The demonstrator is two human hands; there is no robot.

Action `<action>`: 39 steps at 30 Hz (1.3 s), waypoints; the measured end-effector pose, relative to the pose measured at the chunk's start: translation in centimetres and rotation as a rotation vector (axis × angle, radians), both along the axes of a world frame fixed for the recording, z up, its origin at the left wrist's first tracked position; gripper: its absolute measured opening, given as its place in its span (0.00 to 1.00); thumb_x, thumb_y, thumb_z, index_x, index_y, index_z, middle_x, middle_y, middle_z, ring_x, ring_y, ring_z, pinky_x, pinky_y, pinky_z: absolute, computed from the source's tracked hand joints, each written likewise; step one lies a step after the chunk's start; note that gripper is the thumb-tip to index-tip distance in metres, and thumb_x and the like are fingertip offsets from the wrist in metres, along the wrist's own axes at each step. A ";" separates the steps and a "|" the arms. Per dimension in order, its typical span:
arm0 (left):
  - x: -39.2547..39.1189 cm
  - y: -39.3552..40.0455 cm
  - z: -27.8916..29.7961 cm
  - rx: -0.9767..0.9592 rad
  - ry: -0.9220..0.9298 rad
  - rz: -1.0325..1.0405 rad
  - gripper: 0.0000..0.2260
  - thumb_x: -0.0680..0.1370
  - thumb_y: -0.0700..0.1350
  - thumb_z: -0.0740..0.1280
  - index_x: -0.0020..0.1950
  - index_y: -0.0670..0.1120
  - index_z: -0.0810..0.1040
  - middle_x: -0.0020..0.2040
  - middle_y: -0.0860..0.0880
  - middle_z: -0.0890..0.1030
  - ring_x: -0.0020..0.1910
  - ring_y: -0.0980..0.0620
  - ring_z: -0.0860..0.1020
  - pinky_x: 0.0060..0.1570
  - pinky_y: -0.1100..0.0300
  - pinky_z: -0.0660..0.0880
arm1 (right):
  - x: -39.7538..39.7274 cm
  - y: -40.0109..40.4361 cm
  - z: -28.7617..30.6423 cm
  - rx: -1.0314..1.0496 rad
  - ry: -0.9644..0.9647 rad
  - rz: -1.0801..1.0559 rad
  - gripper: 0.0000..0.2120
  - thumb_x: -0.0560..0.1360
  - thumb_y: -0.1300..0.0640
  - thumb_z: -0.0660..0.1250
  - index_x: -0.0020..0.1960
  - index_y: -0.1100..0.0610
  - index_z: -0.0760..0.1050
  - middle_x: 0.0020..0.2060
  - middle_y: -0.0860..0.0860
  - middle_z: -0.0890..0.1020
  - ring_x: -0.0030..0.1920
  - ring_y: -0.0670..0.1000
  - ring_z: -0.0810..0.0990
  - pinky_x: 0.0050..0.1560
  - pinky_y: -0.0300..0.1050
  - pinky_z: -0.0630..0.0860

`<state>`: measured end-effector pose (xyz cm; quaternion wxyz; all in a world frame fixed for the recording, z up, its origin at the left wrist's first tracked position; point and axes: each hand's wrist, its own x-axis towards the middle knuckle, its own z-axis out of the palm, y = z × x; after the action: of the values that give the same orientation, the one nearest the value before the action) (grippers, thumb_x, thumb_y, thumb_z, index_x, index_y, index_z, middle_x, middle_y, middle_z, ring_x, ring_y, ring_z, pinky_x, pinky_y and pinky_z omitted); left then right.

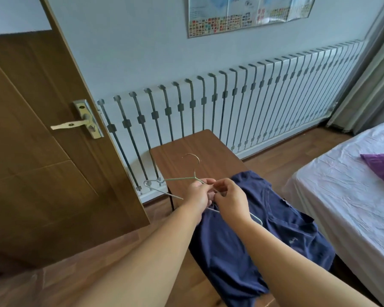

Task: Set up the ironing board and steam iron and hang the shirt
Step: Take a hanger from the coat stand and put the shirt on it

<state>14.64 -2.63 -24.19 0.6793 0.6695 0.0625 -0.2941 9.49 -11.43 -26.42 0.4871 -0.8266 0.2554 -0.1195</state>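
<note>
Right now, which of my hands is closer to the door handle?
Left. The left hand, holding the wire hanger, lies on the side toward the door handle. The right hand sits further away, over the blue shirt.

Pinched between both hands, the thin pale-green wire hanger (pixel 182 179) looks like coated metal, its bare hook shiny. Beneath the grip, the navy blue cloth shirt (pixel 264 235) is soft, matt and creased, draped over a smooth brown wood-grain table (pixel 200 147).

2 bare forearms (pixel 155 251), sleeveless
</note>
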 end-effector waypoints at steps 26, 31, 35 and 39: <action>20.7 6.0 -3.0 0.093 0.048 -0.407 0.12 0.82 0.39 0.57 0.62 0.50 0.74 0.61 0.48 0.82 0.53 0.53 0.81 0.50 0.60 0.75 | 17.7 6.6 -5.5 0.177 -0.013 -0.312 0.10 0.76 0.63 0.66 0.46 0.50 0.82 0.35 0.44 0.85 0.37 0.36 0.80 0.36 0.27 0.70; 26.4 3.1 -4.4 0.151 0.088 -0.452 0.14 0.82 0.36 0.55 0.47 0.51 0.75 0.45 0.56 0.82 0.52 0.55 0.82 0.60 0.55 0.74 | 23.9 3.0 -8.5 0.240 0.043 -0.331 0.10 0.76 0.62 0.67 0.48 0.49 0.83 0.38 0.44 0.85 0.42 0.38 0.81 0.42 0.34 0.72; 29.6 0.6 -6.1 0.201 0.147 -0.459 0.16 0.82 0.34 0.54 0.45 0.52 0.74 0.40 0.57 0.82 0.49 0.53 0.81 0.52 0.58 0.73 | 26.9 0.9 -10.8 0.296 0.107 -0.347 0.10 0.77 0.61 0.66 0.48 0.49 0.84 0.39 0.44 0.86 0.44 0.43 0.83 0.45 0.38 0.75; 31.4 -1.7 -8.2 0.240 0.190 -0.489 0.18 0.81 0.31 0.52 0.44 0.51 0.74 0.35 0.59 0.83 0.44 0.57 0.80 0.47 0.63 0.74 | 28.3 -0.9 -12.8 0.329 0.169 -0.372 0.11 0.77 0.61 0.65 0.49 0.50 0.84 0.39 0.45 0.86 0.44 0.44 0.83 0.45 0.38 0.74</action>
<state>46.03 -4.35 -32.39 0.4949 0.7098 -0.0031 -0.5011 37.77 -12.31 -39.20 0.5615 -0.6823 0.4585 -0.0944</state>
